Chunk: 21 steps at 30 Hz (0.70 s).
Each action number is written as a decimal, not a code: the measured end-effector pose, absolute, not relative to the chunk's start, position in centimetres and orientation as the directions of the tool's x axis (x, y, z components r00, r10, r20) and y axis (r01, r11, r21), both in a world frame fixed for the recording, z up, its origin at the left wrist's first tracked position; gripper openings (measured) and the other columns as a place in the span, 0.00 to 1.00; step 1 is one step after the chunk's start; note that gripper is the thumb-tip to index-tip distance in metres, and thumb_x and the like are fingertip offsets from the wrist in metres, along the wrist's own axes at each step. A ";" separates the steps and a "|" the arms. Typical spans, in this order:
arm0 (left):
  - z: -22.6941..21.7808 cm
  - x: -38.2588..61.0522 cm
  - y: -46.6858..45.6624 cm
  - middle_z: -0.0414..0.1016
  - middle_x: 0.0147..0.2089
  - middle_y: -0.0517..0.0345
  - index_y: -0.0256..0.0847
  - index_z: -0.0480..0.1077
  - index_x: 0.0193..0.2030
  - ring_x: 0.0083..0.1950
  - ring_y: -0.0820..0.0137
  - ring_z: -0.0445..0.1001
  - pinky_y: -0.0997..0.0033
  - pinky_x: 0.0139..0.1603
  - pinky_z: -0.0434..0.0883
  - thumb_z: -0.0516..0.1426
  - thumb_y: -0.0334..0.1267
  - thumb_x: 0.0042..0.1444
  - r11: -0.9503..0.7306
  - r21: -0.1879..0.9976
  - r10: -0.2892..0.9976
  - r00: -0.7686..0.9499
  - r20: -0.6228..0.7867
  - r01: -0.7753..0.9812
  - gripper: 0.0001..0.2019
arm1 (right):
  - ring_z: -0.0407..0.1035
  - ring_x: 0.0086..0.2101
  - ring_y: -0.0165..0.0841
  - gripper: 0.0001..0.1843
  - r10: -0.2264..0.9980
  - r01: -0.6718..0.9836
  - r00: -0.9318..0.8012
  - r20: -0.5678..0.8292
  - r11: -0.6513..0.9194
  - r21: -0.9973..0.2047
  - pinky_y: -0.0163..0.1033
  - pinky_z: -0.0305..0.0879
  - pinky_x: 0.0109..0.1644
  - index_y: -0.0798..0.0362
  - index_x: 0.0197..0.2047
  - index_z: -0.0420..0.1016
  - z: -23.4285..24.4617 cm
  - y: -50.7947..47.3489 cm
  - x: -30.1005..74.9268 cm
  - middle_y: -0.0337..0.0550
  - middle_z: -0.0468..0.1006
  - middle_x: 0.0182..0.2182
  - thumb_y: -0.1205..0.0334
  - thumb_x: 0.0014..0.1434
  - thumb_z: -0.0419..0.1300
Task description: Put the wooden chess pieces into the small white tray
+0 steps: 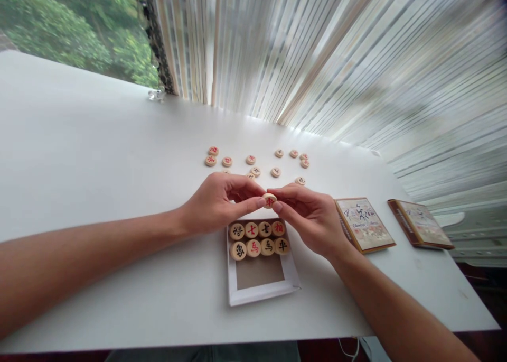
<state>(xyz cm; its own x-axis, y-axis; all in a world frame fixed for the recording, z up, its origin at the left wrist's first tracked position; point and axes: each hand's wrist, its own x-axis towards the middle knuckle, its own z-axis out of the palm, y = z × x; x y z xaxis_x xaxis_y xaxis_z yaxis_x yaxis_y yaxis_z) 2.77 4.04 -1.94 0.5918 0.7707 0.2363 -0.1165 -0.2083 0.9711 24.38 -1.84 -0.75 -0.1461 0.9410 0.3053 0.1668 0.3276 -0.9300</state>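
Observation:
A round wooden Chinese chess piece [270, 200] with a red character is pinched from both sides, by my left hand [222, 201] and my right hand [311, 216]. Both hands hover just above the far end of a shallow white box [263, 300]. Two rows of chess pieces lie face up in the box's far half, among them a red-marked piece [254, 248] and a black-marked piece [281, 246]. The near half of the box shows its bare grey-brown bottom.
Loose chess pieces, such as a red-marked one [227, 161], lie scattered beyond my hands on the white table [99, 156]. To the right are two printed boxes, one nearer [366, 224] and one farther [425, 224]. A striped curtain [253, 50] hangs along the back.

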 end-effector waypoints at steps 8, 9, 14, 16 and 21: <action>-1.4 2.8 3.9 0.86 0.36 0.51 0.34 0.84 0.42 0.33 0.74 0.80 0.79 0.33 0.76 0.69 0.35 0.60 -0.168 0.977 0.788 0.578 0.214 -0.133 0.07 | 0.80 0.29 0.29 0.06 0.974 0.082 -0.094 0.204 0.212 -0.974 0.33 0.79 0.33 0.48 0.44 0.90 -0.7 -2.0 24.0 0.42 0.89 0.34 0.63 0.62 0.74; -1.4 2.8 4.0 0.86 0.35 0.51 0.34 0.84 0.42 0.33 0.74 0.80 0.79 0.34 0.77 0.69 0.35 0.60 -0.165 0.977 0.788 0.577 0.212 -0.134 0.07 | 0.79 0.27 0.29 0.05 0.978 0.072 -0.094 0.186 0.193 -0.979 0.33 0.78 0.30 0.49 0.43 0.90 -0.7 -2.0 24.0 0.42 0.89 0.33 0.63 0.62 0.74; -1.4 2.8 4.1 0.86 0.35 0.51 0.33 0.84 0.42 0.31 0.74 0.80 0.78 0.33 0.78 0.70 0.36 0.59 -0.138 0.980 0.787 0.585 0.196 -0.142 0.08 | 0.79 0.24 0.30 0.08 0.986 0.055 -0.090 0.138 0.143 -0.988 0.35 0.79 0.27 0.50 0.42 0.90 -0.4 -2.0 23.9 0.44 0.89 0.32 0.58 0.59 0.77; -1.5 2.8 4.0 0.86 0.36 0.50 0.34 0.84 0.42 0.32 0.73 0.80 0.77 0.33 0.79 0.70 0.37 0.58 -0.118 0.981 0.788 0.586 0.186 -0.153 0.09 | 0.79 0.25 0.31 0.10 0.987 0.053 -0.086 0.135 0.140 -0.989 0.34 0.79 0.28 0.50 0.41 0.90 -0.3 -2.0 23.8 0.43 0.89 0.31 0.57 0.56 0.79; -1.5 2.7 4.0 0.86 0.36 0.50 0.34 0.84 0.42 0.33 0.71 0.81 0.76 0.34 0.80 0.70 0.38 0.58 -0.115 0.981 0.787 0.589 0.185 -0.154 0.09 | 0.77 0.22 0.30 0.11 0.987 0.056 -0.078 0.143 0.147 -0.988 0.34 0.78 0.25 0.50 0.38 0.90 -0.2 -2.1 23.7 0.41 0.86 0.26 0.57 0.53 0.81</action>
<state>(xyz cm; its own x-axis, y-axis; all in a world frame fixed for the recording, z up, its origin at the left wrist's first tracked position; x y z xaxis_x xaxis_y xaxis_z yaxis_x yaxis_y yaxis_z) 2.74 3.98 -1.48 0.5890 0.7867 0.1847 -0.1545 -0.1147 0.9813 23.69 -2.07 -0.19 -0.0777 0.9867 0.1426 0.0559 0.1471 -0.9875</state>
